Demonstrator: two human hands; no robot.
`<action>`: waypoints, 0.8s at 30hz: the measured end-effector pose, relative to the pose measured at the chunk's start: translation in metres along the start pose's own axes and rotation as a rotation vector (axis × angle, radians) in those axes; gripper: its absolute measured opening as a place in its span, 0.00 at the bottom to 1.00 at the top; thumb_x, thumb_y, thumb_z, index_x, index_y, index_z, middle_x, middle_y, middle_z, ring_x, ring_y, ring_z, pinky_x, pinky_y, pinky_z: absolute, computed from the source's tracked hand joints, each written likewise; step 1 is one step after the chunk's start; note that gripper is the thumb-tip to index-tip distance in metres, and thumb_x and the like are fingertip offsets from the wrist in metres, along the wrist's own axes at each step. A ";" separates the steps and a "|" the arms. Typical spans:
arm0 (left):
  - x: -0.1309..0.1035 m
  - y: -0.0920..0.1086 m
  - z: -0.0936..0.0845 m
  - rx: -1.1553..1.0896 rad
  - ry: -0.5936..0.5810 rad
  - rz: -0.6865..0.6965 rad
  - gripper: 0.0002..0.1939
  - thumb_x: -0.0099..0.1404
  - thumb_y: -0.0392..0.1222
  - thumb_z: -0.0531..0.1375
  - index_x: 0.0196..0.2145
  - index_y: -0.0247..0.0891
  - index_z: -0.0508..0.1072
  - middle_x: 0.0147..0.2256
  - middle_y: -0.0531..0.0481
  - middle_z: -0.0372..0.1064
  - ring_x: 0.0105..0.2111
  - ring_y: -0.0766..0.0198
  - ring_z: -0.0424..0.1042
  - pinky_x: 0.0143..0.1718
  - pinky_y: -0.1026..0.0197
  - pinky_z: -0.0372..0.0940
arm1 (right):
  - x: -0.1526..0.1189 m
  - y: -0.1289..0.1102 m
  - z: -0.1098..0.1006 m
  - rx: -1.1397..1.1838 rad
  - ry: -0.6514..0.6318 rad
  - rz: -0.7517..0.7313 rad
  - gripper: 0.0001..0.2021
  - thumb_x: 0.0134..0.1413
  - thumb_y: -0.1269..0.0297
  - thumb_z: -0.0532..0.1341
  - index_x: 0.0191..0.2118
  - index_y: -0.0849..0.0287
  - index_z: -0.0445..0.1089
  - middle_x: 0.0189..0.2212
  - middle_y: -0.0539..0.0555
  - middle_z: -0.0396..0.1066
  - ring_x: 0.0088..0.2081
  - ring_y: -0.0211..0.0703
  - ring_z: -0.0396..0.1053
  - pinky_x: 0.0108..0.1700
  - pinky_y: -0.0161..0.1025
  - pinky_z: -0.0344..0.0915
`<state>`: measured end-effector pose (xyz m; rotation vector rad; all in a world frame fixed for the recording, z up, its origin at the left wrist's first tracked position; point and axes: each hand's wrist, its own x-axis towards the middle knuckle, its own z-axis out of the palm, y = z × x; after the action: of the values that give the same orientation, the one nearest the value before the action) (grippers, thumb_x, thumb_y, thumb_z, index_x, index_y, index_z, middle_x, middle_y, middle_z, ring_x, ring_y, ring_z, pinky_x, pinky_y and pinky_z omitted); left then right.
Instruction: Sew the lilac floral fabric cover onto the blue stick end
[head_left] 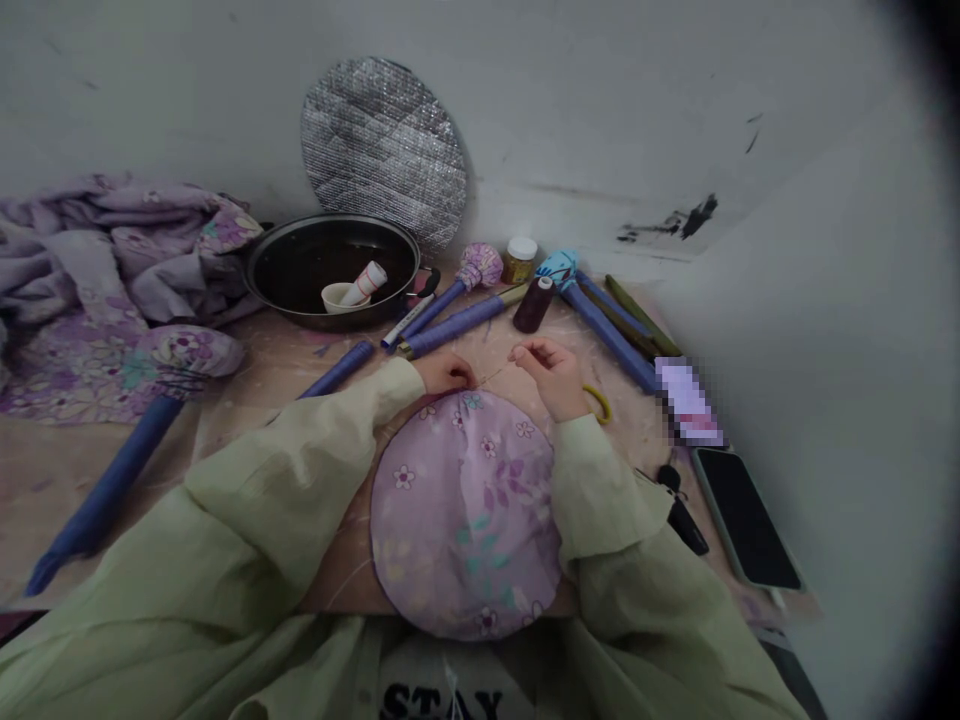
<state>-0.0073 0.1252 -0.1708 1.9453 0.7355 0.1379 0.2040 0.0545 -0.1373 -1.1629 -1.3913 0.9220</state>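
Observation:
In front of me lies a round, flat piece covered in lilac flowered fabric, dark along its rim. My left hand is closed at its far edge, fingers curled; what they pinch there is hidden. Just to the right, my right hand is raised over the table with thumb and forefinger pinched together. A thin thread runs from that pinch down to the fabric's edge by my left fingers. Whether a needle is in the pinch is too small to tell. Yellow scissor handles show beside my right wrist.
Behind my hands stand a dark thread spool, a small jar and a black pan holding a cup. Blue-wrapped sticks lie on both sides. Flowered cloth is heaped left; phones lie right, near the wall.

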 end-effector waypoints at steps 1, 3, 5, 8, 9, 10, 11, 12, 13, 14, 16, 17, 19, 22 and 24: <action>-0.002 0.002 0.000 -0.007 0.007 -0.002 0.16 0.70 0.45 0.59 0.52 0.34 0.70 0.50 0.43 0.70 0.46 0.56 0.73 0.47 0.49 0.71 | 0.000 -0.001 0.000 0.017 0.028 0.001 0.10 0.63 0.61 0.61 0.44 0.62 0.71 0.40 0.53 0.74 0.38 0.40 0.73 0.41 0.43 0.73; -0.006 0.007 0.001 -0.032 0.021 -0.002 0.16 0.70 0.45 0.59 0.51 0.34 0.70 0.49 0.43 0.70 0.46 0.56 0.73 0.46 0.49 0.72 | 0.001 -0.003 -0.002 0.055 0.091 0.004 0.09 0.62 0.61 0.62 0.41 0.62 0.71 0.38 0.52 0.74 0.36 0.39 0.73 0.39 0.42 0.73; -0.011 0.013 0.003 -0.071 0.036 0.007 0.15 0.70 0.44 0.60 0.50 0.34 0.70 0.48 0.43 0.70 0.45 0.57 0.73 0.45 0.50 0.72 | 0.003 -0.006 -0.004 0.099 0.161 0.007 0.08 0.62 0.61 0.62 0.38 0.63 0.71 0.34 0.50 0.73 0.33 0.37 0.72 0.37 0.40 0.72; -0.021 0.026 0.008 -0.158 0.082 0.047 0.14 0.70 0.44 0.60 0.49 0.33 0.71 0.47 0.44 0.71 0.43 0.58 0.74 0.44 0.51 0.72 | 0.007 -0.011 -0.010 0.176 0.263 0.014 0.09 0.59 0.61 0.64 0.33 0.62 0.70 0.29 0.48 0.71 0.28 0.34 0.68 0.33 0.37 0.69; -0.025 0.032 0.010 -0.191 0.103 0.065 0.14 0.69 0.44 0.60 0.49 0.33 0.71 0.46 0.44 0.71 0.43 0.59 0.74 0.44 0.51 0.72 | 0.008 -0.013 -0.012 0.202 0.292 0.019 0.10 0.57 0.60 0.65 0.32 0.62 0.70 0.28 0.47 0.71 0.27 0.33 0.67 0.32 0.36 0.68; -0.029 0.038 0.011 -0.224 0.118 0.082 0.13 0.69 0.43 0.60 0.48 0.33 0.71 0.45 0.45 0.71 0.42 0.59 0.74 0.43 0.52 0.72 | 0.009 -0.015 -0.015 0.227 0.317 0.027 0.10 0.54 0.59 0.67 0.31 0.60 0.70 0.27 0.47 0.71 0.26 0.33 0.65 0.31 0.35 0.67; -0.033 0.044 0.013 -0.256 0.132 0.098 0.12 0.69 0.43 0.60 0.47 0.33 0.71 0.44 0.45 0.72 0.41 0.60 0.74 0.43 0.52 0.72 | 0.010 -0.016 -0.017 0.249 0.337 0.037 0.11 0.51 0.57 0.68 0.30 0.59 0.70 0.27 0.47 0.71 0.25 0.32 0.65 0.31 0.34 0.67; -0.036 0.050 0.014 -0.285 0.146 0.111 0.11 0.68 0.42 0.61 0.46 0.33 0.72 0.42 0.46 0.72 0.40 0.61 0.74 0.42 0.53 0.72 | 0.011 -0.018 -0.018 0.267 0.352 0.047 0.12 0.48 0.56 0.69 0.29 0.58 0.70 0.26 0.46 0.72 0.24 0.32 0.64 0.30 0.34 0.66; -0.039 0.056 0.015 -0.314 0.157 0.121 0.10 0.67 0.40 0.62 0.44 0.32 0.72 0.40 0.47 0.72 0.38 0.62 0.74 0.42 0.54 0.72 | 0.011 -0.020 -0.020 0.283 0.364 0.057 0.13 0.45 0.55 0.70 0.28 0.57 0.70 0.26 0.46 0.72 0.24 0.32 0.64 0.29 0.33 0.66; -0.041 0.061 0.015 -0.341 0.172 0.126 0.10 0.65 0.39 0.64 0.43 0.32 0.73 0.39 0.48 0.73 0.38 0.63 0.74 0.42 0.55 0.71 | 0.011 -0.022 -0.021 0.297 0.373 0.066 0.13 0.43 0.54 0.71 0.27 0.56 0.70 0.26 0.46 0.72 0.24 0.32 0.64 0.28 0.33 0.65; -0.045 0.068 0.016 -0.390 0.195 0.126 0.09 0.62 0.35 0.66 0.41 0.33 0.74 0.38 0.50 0.74 0.36 0.66 0.73 0.42 0.59 0.69 | 0.010 -0.025 -0.023 0.317 0.383 0.079 0.14 0.40 0.55 0.72 0.27 0.56 0.70 0.26 0.47 0.72 0.24 0.32 0.64 0.28 0.33 0.65; -0.045 0.070 0.017 -0.412 0.205 0.120 0.09 0.60 0.35 0.67 0.39 0.33 0.74 0.37 0.50 0.74 0.36 0.67 0.73 0.43 0.60 0.69 | 0.010 -0.027 -0.023 0.324 0.387 0.083 0.14 0.39 0.55 0.72 0.26 0.56 0.70 0.26 0.47 0.72 0.24 0.32 0.64 0.27 0.33 0.65; -0.046 0.073 0.018 -0.448 0.217 0.102 0.10 0.58 0.35 0.68 0.38 0.33 0.75 0.35 0.51 0.75 0.35 0.69 0.73 0.42 0.61 0.68 | 0.009 -0.029 -0.023 0.331 0.389 0.085 0.13 0.39 0.55 0.72 0.27 0.56 0.70 0.26 0.47 0.72 0.24 0.32 0.64 0.28 0.33 0.65; -0.046 0.074 0.019 -0.488 0.222 0.068 0.11 0.55 0.36 0.70 0.36 0.33 0.76 0.34 0.51 0.76 0.33 0.68 0.73 0.41 0.62 0.68 | 0.008 -0.033 -0.023 0.331 0.379 0.082 0.13 0.39 0.55 0.72 0.27 0.55 0.71 0.27 0.48 0.72 0.24 0.33 0.64 0.28 0.34 0.66; -0.046 0.074 0.019 -0.507 0.217 0.048 0.10 0.54 0.35 0.70 0.35 0.32 0.77 0.32 0.51 0.76 0.32 0.69 0.73 0.40 0.62 0.68 | 0.008 -0.034 -0.024 0.326 0.367 0.082 0.14 0.38 0.54 0.72 0.26 0.55 0.70 0.27 0.48 0.72 0.24 0.33 0.64 0.29 0.34 0.66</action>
<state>-0.0048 0.0623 -0.1069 1.4748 0.7122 0.5208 0.2221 0.0529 -0.0989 -1.0782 -0.8679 0.8994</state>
